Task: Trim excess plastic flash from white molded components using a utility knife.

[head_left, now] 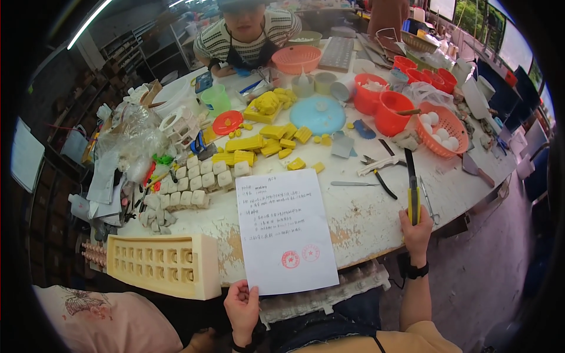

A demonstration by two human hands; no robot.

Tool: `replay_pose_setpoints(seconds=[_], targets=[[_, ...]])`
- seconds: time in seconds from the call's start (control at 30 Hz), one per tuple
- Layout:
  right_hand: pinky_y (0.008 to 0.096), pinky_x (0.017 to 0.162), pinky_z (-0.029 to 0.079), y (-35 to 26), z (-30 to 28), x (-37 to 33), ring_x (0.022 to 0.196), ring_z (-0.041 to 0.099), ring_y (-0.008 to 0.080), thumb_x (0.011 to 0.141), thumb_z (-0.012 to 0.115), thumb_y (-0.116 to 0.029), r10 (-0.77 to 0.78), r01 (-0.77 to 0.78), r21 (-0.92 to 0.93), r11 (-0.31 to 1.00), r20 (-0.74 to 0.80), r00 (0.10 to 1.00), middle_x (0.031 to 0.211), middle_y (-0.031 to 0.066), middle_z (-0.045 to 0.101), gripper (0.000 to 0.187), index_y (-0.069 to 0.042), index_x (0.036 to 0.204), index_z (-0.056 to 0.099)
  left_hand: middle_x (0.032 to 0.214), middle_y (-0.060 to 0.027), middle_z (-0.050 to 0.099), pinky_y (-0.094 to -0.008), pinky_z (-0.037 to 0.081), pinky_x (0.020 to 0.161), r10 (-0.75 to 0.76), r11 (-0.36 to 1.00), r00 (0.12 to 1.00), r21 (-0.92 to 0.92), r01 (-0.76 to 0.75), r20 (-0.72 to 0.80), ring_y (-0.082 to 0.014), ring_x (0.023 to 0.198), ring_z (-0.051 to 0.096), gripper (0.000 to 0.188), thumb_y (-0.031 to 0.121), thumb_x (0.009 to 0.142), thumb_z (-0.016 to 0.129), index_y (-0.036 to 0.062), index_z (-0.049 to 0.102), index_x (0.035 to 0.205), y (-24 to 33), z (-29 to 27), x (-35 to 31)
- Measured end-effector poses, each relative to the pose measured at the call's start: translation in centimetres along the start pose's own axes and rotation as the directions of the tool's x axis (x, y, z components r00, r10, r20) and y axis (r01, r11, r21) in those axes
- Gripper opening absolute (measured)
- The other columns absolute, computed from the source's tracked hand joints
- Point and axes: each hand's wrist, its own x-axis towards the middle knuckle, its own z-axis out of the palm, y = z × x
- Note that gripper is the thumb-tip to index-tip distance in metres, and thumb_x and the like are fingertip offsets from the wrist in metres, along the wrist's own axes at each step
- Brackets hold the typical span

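One cream block with rows of hollows (pixel 207 267) sits by the near table edge at left, with pale cubes (pixel 207 180) beyond it. Next, the left hand (pixel 242 309) pinches the lower left corner of a white sheet (pixel 288 232), which lies mostly over the table's near edge. A grip at the margin suits this step, since the writing stays uncovered; keeping the sheet flat should help reading. It bears dark handwritten lines, too small to read surely, and two round red stamps (pixel 290 259). Farther right, the right hand (pixel 416 232) is closed around a yellow-and-black cutter (pixel 414 200), blade end pointing away from the person; it is best kept clear of the paper. No brand on it can be made out.
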Motion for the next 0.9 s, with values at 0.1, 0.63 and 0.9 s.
replay_pose_setpoints(seconds=[0.1,0.63,0.9], targets=[[0.0276,0.053,0.039,-0.3,0.1,0.0,0.057,0.050,0.0091,0.087,0.074,-0.014,0.037,-0.037,0.010,0.999,0.015,0.999,0.065,0.0010,0.054,0.020,-0.002,0.086,0.059,0.076,-0.0030,0.061,-0.0193,0.042,0.046,0.003,1.000,1.000,-0.007,-0.003,-0.005,-0.0043,0.056,0.054,0.017,0.000,0.090,0.068,-0.0055,0.059,0.104,-0.2,0.0,0.0],[0.0242,0.050,0.039,1.0,0.1,0.2,0.055,0.048,0.0047,0.088,0.072,-0.010,-0.077,0.076,-0.077,0.994,-0.004,0.997,0.067,-0.0033,0.053,0.015,-0.001,0.093,0.060,0.078,-0.0054,0.063,-0.0202,0.046,0.044,0.052,0.999,0.999,0.012,-0.052,0.007,-0.0056,0.055,0.057,0.018,0.000,0.091,0.066,-0.0044,0.057,0.106,-1.0,-0.1,0.1],[0.0308,0.063,0.045,-0.1,-0.1,-0.1,0.066,0.056,0.0153,0.086,0.073,-0.014,0.040,-0.038,-0.074,0.997,0.023,0.999,0.072,0.0058,0.059,0.020,0.000,0.093,0.061,0.079,-0.0055,0.064,-0.0200,0.046,0.044,0.055,0.998,0.998,0.015,-0.055,0.005,-0.0052,0.056,0.057,0.018,0.000,0.091,0.066,-0.0037,0.057,0.106,-1.4,-0.3,0.1]])
